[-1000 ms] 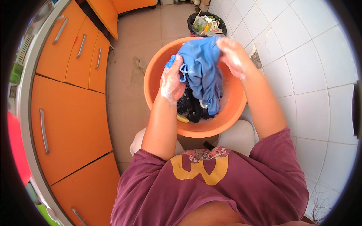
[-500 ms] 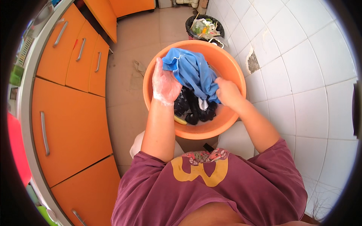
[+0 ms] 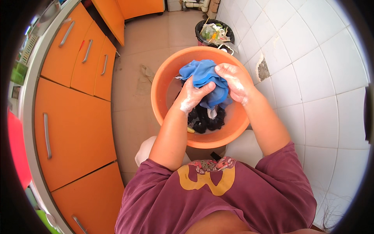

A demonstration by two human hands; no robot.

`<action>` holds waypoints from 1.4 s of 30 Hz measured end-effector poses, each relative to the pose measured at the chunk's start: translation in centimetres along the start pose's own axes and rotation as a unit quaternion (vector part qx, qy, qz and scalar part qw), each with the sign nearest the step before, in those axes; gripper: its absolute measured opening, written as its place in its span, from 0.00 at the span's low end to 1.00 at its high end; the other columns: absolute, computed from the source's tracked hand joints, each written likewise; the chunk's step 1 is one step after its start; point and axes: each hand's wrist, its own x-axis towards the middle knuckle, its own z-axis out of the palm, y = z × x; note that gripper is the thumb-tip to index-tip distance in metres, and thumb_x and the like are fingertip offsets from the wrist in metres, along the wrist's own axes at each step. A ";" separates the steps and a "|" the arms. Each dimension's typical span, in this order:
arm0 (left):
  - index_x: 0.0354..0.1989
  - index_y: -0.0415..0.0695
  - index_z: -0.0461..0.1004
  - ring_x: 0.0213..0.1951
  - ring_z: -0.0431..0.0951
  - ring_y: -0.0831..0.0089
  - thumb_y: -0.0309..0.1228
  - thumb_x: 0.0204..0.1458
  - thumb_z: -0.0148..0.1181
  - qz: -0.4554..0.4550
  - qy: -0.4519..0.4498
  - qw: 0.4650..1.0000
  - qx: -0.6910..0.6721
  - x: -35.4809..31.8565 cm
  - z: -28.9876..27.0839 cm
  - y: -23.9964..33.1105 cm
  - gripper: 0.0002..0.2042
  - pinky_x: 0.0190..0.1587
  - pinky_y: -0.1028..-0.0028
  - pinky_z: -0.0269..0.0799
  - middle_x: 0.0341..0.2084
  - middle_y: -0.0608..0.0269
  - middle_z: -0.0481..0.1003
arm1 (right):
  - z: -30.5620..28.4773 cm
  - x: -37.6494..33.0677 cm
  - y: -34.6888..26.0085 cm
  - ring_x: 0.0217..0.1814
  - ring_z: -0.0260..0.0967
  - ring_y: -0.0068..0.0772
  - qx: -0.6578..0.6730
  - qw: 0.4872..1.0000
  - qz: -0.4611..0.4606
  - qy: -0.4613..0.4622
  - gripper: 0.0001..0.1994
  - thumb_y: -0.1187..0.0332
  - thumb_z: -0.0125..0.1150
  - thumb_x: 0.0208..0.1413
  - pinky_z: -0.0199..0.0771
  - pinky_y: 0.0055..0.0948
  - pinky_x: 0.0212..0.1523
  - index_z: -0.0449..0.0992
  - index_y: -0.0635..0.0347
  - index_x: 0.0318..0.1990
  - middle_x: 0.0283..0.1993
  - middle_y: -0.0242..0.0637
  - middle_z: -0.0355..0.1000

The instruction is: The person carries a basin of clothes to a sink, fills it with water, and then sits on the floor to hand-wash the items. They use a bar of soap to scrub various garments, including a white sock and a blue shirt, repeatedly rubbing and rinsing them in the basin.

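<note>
A wet blue cloth garment (image 3: 202, 72) is bunched up between my hands over a round orange basin (image 3: 161, 105). My left hand (image 3: 193, 93) is closed on its near left side, with suds on the wrist. My right hand (image 3: 235, 80) grips its right side, thumb on top, also soapy near the wrist. Part of the blue cloth hangs down into the basin. Below it lie dark, wet garments (image 3: 206, 119) with a small white piece (image 3: 212, 113) among them. A yellow bar (image 3: 190, 130), perhaps soap, shows at the basin's near left, partly hidden.
Beyond the basin stands a black-lined bin (image 3: 200, 27) full of scraps. Orange cabinets (image 3: 74, 128) with metal handles line the left; a white tiled wall (image 3: 315, 78) with a chipped patch (image 3: 263, 69) rises on the right. Brown tiled floor (image 3: 132, 101) lies between.
My left hand has turned from open-palmed to closed on the blue cloth. My right hand has moved up along its right side. The cloth is now bunched more compactly between both hands.
</note>
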 end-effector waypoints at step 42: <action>0.54 0.37 0.67 0.51 0.72 0.57 0.40 0.40 0.69 0.088 0.017 0.958 0.272 0.5 0.0 -0.4 0.32 0.56 0.65 0.63 0.45 0.47 0.73 | -1.4 0.2 -4.3 0.45 0.72 0.43 0.334 0.924 0.022 -0.183 0.16 0.64 0.38 0.65 0.73 0.43 0.52 0.69 0.69 0.44 0.46 0.47 0.72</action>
